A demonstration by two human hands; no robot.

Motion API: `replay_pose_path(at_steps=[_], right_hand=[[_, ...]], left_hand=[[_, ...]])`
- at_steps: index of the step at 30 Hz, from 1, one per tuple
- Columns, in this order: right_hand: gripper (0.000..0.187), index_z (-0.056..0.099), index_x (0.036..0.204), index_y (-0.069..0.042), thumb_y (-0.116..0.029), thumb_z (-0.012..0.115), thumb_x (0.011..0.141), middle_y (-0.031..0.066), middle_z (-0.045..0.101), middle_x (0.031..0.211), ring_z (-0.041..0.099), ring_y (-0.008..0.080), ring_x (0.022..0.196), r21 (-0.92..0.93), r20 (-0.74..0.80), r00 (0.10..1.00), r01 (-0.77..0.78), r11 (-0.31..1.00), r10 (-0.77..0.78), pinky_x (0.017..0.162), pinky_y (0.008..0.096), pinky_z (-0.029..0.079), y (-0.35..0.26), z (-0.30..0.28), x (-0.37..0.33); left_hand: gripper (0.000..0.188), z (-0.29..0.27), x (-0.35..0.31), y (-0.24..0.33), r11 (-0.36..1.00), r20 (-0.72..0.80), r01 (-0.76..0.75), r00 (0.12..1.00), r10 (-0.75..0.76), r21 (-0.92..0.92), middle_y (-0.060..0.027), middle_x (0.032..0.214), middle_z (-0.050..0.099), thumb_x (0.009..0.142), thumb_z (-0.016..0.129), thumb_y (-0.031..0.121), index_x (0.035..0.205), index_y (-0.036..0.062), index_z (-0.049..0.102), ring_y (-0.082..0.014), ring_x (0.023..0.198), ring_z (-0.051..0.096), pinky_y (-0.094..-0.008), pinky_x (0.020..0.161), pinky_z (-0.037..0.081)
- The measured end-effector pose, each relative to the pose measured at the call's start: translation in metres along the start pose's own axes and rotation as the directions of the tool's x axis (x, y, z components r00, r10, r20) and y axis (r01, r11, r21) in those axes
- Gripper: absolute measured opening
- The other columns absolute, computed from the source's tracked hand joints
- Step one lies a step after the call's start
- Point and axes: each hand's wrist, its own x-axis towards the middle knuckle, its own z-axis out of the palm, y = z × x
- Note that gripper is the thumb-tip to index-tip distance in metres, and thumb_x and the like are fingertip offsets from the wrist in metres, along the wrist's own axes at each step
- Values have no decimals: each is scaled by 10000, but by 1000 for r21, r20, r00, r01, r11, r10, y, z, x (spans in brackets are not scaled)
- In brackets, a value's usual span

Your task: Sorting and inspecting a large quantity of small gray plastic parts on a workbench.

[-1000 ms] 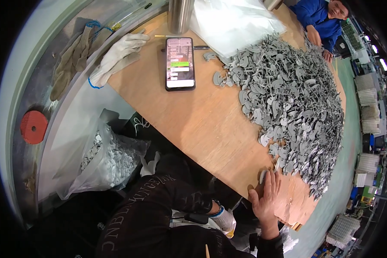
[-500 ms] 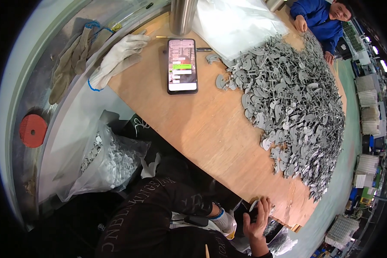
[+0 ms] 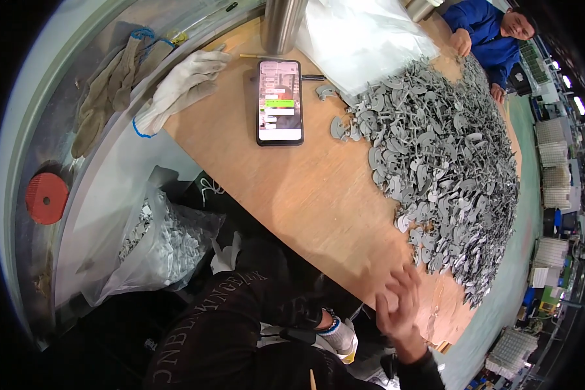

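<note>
My right hand [image 3: 400, 304], bare, hovers over the near right edge of the wooden table [image 3: 273, 188], its fingers apart and slightly curled. I see nothing held in it. Just beyond its fingertips lies a large pile of small grey curved parts [image 3: 435, 162]. My left hand [image 3: 339, 337] wears a white glove with a blue cuff and stays low, below the table edge, near my lap. Its fingers are mostly out of sight, so whether it holds anything does not show.
A phone [image 3: 279, 104] with a lit screen lies on the table beside white plastic sheets [image 3: 357, 45] and a metal post [image 3: 283, 26]. White gloves [image 3: 185, 88] rest far left. A plastic bag of parts [image 3: 169, 244] stands below. Across the pile, a person in blue [image 3: 478, 26] handles parts.
My right hand has risen from the table's near edge and moved forward over the tabletop, toward the pile. My gloved left hand has barely moved. The view has shifted slightly.
</note>
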Motion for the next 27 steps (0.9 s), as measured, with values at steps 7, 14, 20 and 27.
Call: replay_pose_path(at_steps=[7, 14, 20, 27], right_hand=[[346, 608, 1117, -23, -85, 796, 834, 200, 643, 1324, 487, 500, 1384, 83, 81, 947, 305, 949, -312, 1133, 613, 388, -19, 75, 169], [318, 595, 1070, -51, -116, 805, 840, 167, 644, 1343, 463, 473, 1417, 127, 58, 947, 308, 943, -317, 1180, 617, 310, -22, 118, 214], [300, 576, 1022, -65, -124, 807, 840, 175, 652, 1339, 445, 472, 1435, 132, 70, 954, 282, 950, -293, 1199, 606, 280, -26, 125, 220], [298, 574, 1011, -76, -133, 811, 839, 169, 668, 1336, 439, 456, 1452, 84, 70, 960, 266, 960, -272, 1216, 597, 256, -36, 127, 229]], left_hand=[[256, -19, -25, -3, 990, -34, 27, 999, -23, 141, -153, 811, 722, 852, 646, 222, 940, -1, 736, -296, 745, 699, -423, 720, 578], [252, -22, -13, -4, 963, -70, 52, 997, -35, 264, -148, 803, 720, 854, 641, 221, 928, -1, 738, -291, 737, 699, -422, 711, 581], [250, -20, -8, -6, 928, -97, 57, 995, -23, 367, -144, 797, 719, 856, 637, 220, 917, 0, 739, -286, 729, 698, -421, 703, 583], [249, -24, -15, -5, 868, -119, 77, 993, -20, 490, -139, 790, 717, 859, 632, 219, 905, 0, 741, -280, 720, 698, -420, 694, 586]])
